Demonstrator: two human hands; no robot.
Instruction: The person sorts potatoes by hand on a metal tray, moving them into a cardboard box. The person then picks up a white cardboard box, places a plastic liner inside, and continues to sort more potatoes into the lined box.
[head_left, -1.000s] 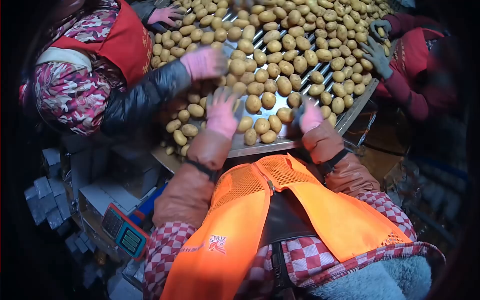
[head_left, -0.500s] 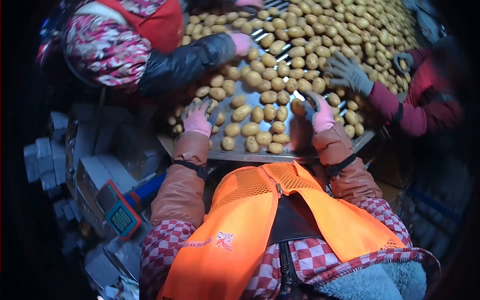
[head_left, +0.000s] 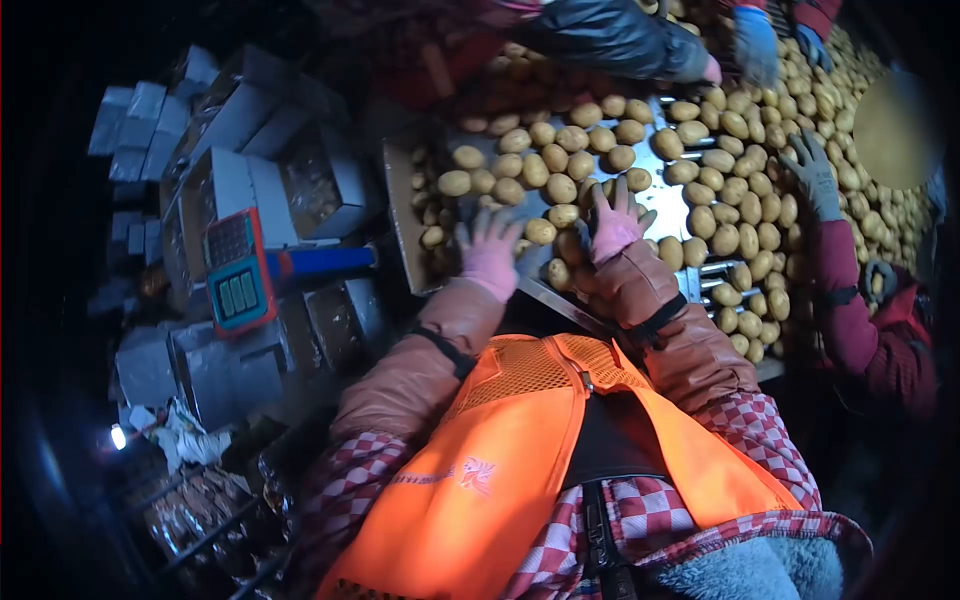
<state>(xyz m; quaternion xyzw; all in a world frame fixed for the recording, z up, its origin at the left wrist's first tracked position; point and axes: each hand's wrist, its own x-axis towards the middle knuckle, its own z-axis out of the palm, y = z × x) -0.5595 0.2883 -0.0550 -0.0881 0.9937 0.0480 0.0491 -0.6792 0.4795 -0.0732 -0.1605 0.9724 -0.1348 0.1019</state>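
Many potatoes (head_left: 561,188) lie spread over a metal sorting table (head_left: 645,190). My left hand (head_left: 490,250), in a pink and grey glove, is over the table's front left part, its fingers spread beside several potatoes and a little blurred. To its right, my right hand (head_left: 617,225), in a like glove, reaches over the potatoes with its fingers apart. Neither hand is wrapped round a potato. Left of the table, more potatoes sit in an open cardboard box (head_left: 404,215).
A scale display (head_left: 238,272) on a blue arm stands at the left, among cardboard boxes (head_left: 225,195). Co-workers' gloved hands (head_left: 817,175) and a dark sleeve (head_left: 615,40) reach over the potatoes from the right and far side.
The view has swung left, bringing the box of potatoes into sight. My hands are closer together, near the table's left end. A co-worker's dark sleeve now reaches across the far side.
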